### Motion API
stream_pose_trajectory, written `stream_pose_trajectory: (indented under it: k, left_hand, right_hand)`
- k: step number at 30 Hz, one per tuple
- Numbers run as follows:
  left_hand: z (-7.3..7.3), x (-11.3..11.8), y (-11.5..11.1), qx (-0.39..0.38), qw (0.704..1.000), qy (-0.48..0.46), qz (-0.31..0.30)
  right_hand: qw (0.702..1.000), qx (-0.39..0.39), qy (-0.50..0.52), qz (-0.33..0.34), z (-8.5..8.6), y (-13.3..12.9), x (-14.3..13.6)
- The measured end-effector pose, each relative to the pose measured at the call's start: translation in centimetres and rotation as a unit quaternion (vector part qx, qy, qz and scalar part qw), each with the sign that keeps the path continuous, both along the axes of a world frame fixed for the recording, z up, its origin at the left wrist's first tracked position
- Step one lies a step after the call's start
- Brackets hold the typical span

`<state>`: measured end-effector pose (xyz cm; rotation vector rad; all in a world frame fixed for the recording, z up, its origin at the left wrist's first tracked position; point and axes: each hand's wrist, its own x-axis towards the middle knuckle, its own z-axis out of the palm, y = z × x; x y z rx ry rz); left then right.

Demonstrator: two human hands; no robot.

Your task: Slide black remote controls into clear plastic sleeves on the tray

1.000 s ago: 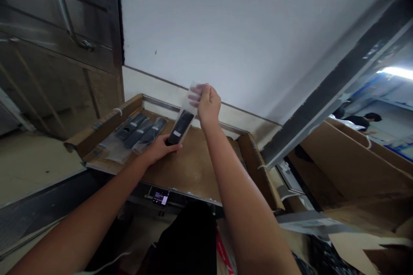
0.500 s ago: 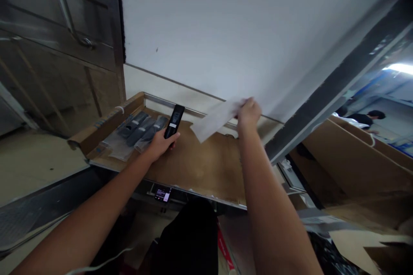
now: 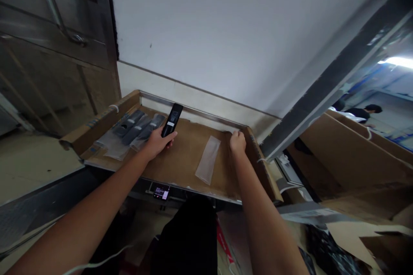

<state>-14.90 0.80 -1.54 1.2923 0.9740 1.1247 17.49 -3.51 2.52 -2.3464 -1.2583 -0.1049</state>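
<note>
My left hand (image 3: 158,142) is wrapped round the lower end of a slim black remote control (image 3: 174,116), which has a small white label and points away from me. Flat on the brown cardboard lining, between my hands, lies a clear plastic sleeve (image 3: 208,160). My right hand (image 3: 238,141) is closed near the tray's back right corner, apart from the sleeve; what its fingers hold, if anything, is hidden. To the left of my left hand, several dark remotes in clear plastic bags (image 3: 132,131) lie side by side.
The cardboard-lined tray (image 3: 180,161) has raised cardboard sides and stands against a white wall panel (image 3: 200,30). A lit phone (image 3: 161,192) is below its front edge. A metal door handle (image 3: 53,4) is at left. Large cardboard boxes (image 3: 348,159) stand at right; a person (image 3: 363,112) is beyond.
The plastic sleeve has gone from my right hand onto the tray. My right hand has moved down and slightly left to the tray's back right corner. My left hand still holds the remote.
</note>
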Motion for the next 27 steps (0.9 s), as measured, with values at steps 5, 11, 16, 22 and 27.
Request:
stream_pose_trajectory:
  k: [5,11,16,22,27]
  left_hand:
    - [0.4,0.1,-0.3,-0.005,1.0,0.0,-0.004]
    - [0.4,0.1,-0.4,0.007,1.0,0.005,0.012]
    - [0.7,0.0,-0.5,0.001,1.0,0.002,0.006]
    - [0.3,-0.1,-0.2,-0.001,1.0,-0.004,0.004]
    - [0.2,-0.1,-0.2,0.004,1.0,-0.003,0.001]
  right_hand:
    - [0.993,-0.053,-0.01,0.105,-3.4,-2.8,-8.4]
    - [0.983,-0.145,-0.014,0.113,-5.7,-4.5,-11.6]
    - [0.969,-0.196,-0.056,0.143,-3.7,-4.9,-3.6]
    - [0.97,-0.192,-0.108,0.1,-2.9,-6.3,-0.8]
    - [0.963,-0.209,-0.055,0.163,-4.1,-6.3,-4.4]
